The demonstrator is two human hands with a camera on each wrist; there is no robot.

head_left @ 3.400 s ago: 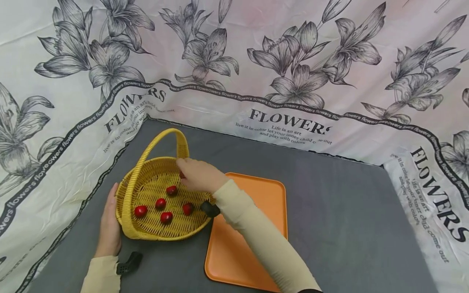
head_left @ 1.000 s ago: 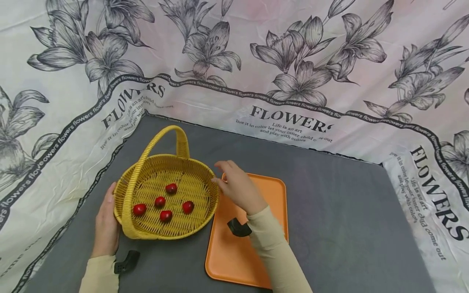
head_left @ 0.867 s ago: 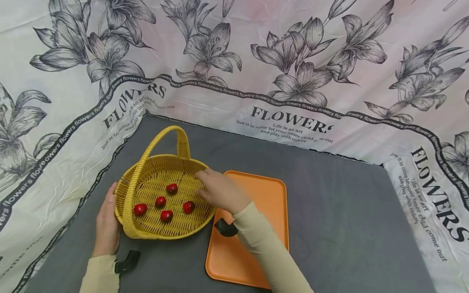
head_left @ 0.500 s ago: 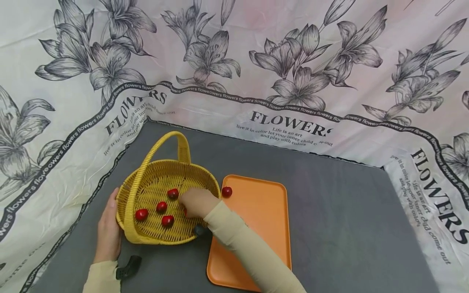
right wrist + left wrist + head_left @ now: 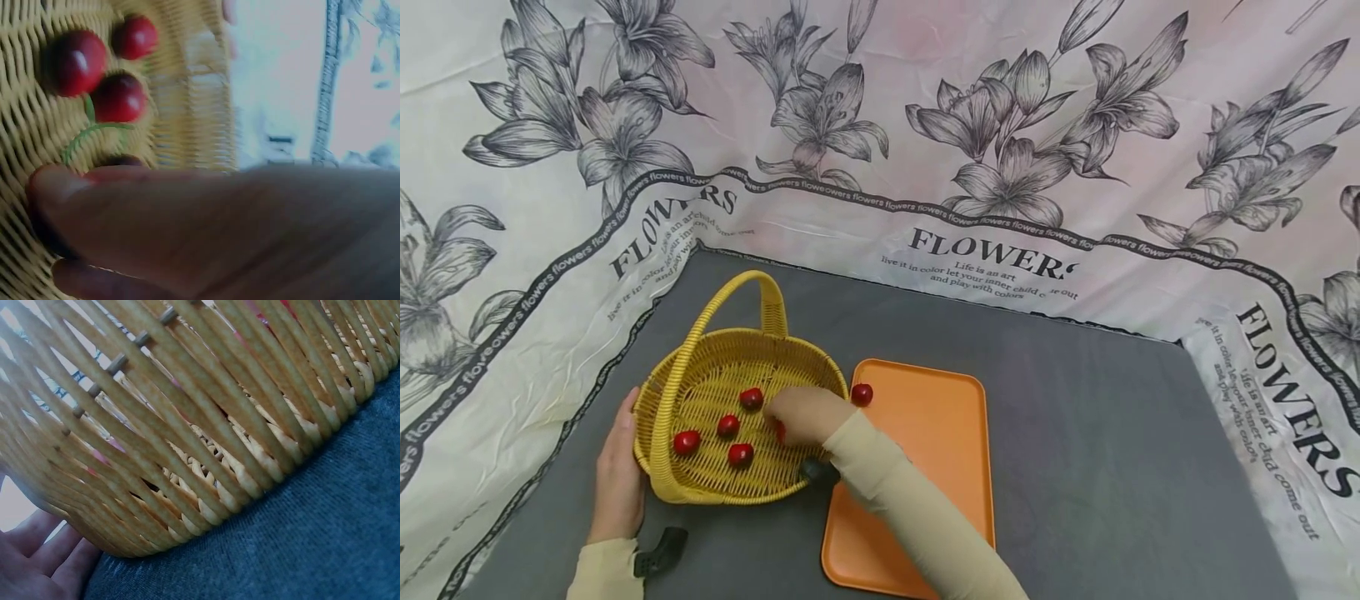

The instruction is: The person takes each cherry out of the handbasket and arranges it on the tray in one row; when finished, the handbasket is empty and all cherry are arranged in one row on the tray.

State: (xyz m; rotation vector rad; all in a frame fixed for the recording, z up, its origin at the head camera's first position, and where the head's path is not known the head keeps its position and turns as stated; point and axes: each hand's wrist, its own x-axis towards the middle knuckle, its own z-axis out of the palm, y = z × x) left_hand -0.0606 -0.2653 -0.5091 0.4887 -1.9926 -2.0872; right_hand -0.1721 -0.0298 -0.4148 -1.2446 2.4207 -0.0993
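Observation:
A yellow woven basket (image 5: 730,497) with a tall handle stands on the left of the table, several red cherries (image 5: 741,455) scattered on its bottom. My left hand (image 5: 619,475) lies along the basket's left outer side; the left wrist view shows its fingers stretched out against the weave. Reaching inside, my right hand (image 5: 808,414) pinches a cherry (image 5: 781,433) near the basket's right side. In the right wrist view that cherry is dark red and partly hidden under the thumb, with cherries (image 5: 78,62) and green stems close by. Another cherry (image 5: 862,394) sits at the orange tray's far left corner.
The orange tray (image 5: 917,400) lies flat just right of the basket, its left edge close to the basket's rim, and my right forearm crosses over it. Grey cloth (image 5: 1097,450) covers the table. A flower-printed curtain (image 5: 850,192) borders the back and sides.
My right hand has moved left from the tray's far left corner into the basket, where it now pinches a cherry. A cherry shows at that tray corner. The left hand stays at the basket.

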